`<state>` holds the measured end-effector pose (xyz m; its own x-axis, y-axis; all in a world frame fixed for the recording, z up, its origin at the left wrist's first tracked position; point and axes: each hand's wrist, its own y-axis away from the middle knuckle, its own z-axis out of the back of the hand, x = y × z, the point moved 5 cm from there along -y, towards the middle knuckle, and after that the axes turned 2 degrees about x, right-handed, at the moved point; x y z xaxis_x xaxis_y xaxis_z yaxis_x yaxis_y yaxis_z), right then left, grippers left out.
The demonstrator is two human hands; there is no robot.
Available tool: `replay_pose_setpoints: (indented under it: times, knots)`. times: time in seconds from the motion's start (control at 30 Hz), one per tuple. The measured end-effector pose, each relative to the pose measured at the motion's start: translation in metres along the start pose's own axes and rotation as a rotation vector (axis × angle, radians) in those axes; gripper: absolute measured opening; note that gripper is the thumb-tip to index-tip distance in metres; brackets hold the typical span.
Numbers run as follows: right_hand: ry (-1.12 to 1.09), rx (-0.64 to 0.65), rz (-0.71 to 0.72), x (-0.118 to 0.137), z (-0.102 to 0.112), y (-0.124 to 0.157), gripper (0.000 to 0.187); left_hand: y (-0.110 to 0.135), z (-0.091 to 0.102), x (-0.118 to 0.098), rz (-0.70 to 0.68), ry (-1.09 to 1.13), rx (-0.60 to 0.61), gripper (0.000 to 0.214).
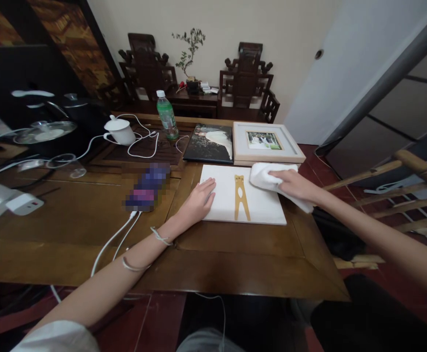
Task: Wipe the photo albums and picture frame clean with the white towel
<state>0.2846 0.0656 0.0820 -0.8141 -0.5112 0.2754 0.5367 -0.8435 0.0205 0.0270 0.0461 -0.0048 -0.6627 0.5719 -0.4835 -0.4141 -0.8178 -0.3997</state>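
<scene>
A white board [261, 205] lies flat on the dark wooden table [206, 254], with a tan wooden easel stand [241, 196] attached down its middle. My left hand [199, 199] rests flat on the board's left edge, fingers stretched out. My right hand [294, 185] presses a white cloth [264, 177] onto the board's upper right corner, fingers closed over it.
Behind the board lie a framed photo [268, 143] and a dark photo print [209, 143]. A green bottle [167, 115], a white teapot [120, 130], white cables [118, 234] and a blurred-out object [148, 187] sit to the left. Wooden chairs stand at the back, a chair frame [400, 195] at right.
</scene>
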Motion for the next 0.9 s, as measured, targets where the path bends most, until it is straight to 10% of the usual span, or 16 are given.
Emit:
replay_pose_setpoints:
  times: [0.3, 0.7, 0.9]
  knots:
    - [0.022, 0.226, 0.064, 0.066, -0.026, 0.093, 0.044, -0.001, -0.001, -0.001, 0.004, -0.022, -0.004, 0.035]
    - [-0.004, 0.111, 0.163, -0.003, -0.008, -0.014, 0.036, 0.0, -0.001, 0.0, -0.004, -0.014, -0.004, 0.036]
    - [-0.011, 0.057, 0.138, -0.006, -0.008, -0.023, 0.038, 0.001, 0.0, 0.001, -0.008, -0.004, 0.001, 0.036]
